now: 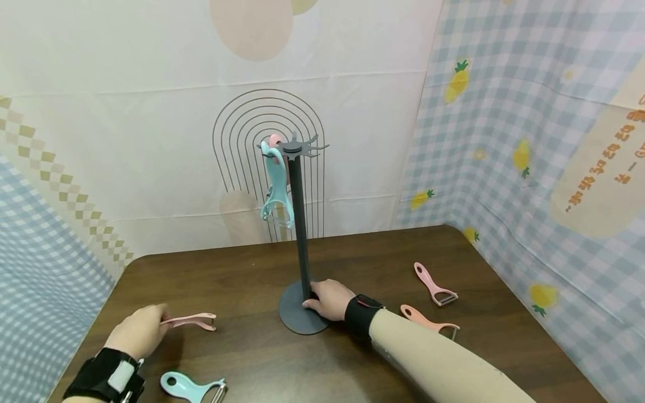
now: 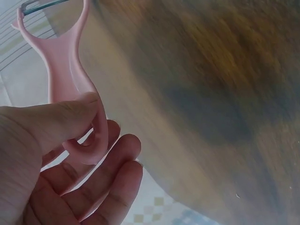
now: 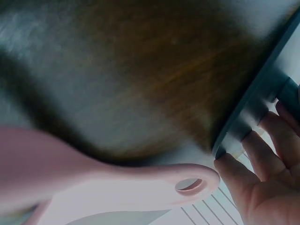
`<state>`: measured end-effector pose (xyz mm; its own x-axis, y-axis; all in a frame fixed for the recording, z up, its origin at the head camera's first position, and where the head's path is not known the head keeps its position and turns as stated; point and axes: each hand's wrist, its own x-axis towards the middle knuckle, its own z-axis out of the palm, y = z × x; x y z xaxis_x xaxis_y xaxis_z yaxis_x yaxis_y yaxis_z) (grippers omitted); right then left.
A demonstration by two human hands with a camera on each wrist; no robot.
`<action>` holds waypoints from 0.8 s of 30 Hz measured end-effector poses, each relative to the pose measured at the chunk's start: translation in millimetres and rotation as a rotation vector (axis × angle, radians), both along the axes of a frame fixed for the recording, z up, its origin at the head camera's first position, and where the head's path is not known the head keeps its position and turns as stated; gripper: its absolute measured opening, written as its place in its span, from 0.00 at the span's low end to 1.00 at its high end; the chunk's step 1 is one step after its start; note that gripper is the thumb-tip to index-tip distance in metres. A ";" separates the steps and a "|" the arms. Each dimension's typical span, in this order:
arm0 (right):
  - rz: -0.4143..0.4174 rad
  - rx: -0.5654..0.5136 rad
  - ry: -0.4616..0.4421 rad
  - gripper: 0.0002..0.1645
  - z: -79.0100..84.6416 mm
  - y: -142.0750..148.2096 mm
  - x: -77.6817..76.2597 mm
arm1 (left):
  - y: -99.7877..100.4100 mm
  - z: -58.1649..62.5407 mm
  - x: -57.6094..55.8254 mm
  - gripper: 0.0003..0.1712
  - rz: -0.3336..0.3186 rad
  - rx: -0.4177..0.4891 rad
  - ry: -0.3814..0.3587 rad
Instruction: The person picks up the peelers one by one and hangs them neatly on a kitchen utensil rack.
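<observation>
My left hand [image 1: 138, 331] pinches a pink peeler [image 1: 194, 321] by its handle end, its blade pointing right, above the table. In the left wrist view, the thumb lies across the handle [image 2: 65, 70] near the hang hole. My right hand [image 1: 331, 299] holds the grey stand [image 1: 301, 235] low, where the pole meets the round base [image 1: 297, 313]. Fingertips touch the base in the right wrist view. From the stand's hooked top hangs a light blue peeler [image 1: 278, 179], with a pink peeler [image 1: 275, 140] partly hidden behind it.
A light blue peeler [image 1: 188, 386] lies near the front left. At the right lie a pink peeler [image 1: 430, 282] and an orange peeler [image 1: 420, 319], the latter close to the right forearm. The brown table [image 1: 242, 280] ends at patterned cloth [image 1: 151, 140] behind and at both sides.
</observation>
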<state>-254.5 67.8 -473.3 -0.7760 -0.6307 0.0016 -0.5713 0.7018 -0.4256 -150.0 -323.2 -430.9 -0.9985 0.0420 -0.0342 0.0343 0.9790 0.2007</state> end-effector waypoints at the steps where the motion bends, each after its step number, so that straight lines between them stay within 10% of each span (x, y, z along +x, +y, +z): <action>1: -0.002 0.002 -0.001 0.22 -0.1 -0.1 -0.2 | 0.6 0.2 -0.2 0.05 0.002 0.006 -0.003; 24: -0.016 0.014 -0.005 0.23 -4.7 -1.0 -3.6 | 24.6 10.4 -19.5 0.03 -0.090 0.218 0.211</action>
<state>-258.1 66.8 -478.0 -0.7862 -0.6178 -0.0109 -0.5577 0.7170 -0.4181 -169.5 -298.6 -420.5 -0.9746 0.1139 0.1931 0.1820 0.9048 0.3849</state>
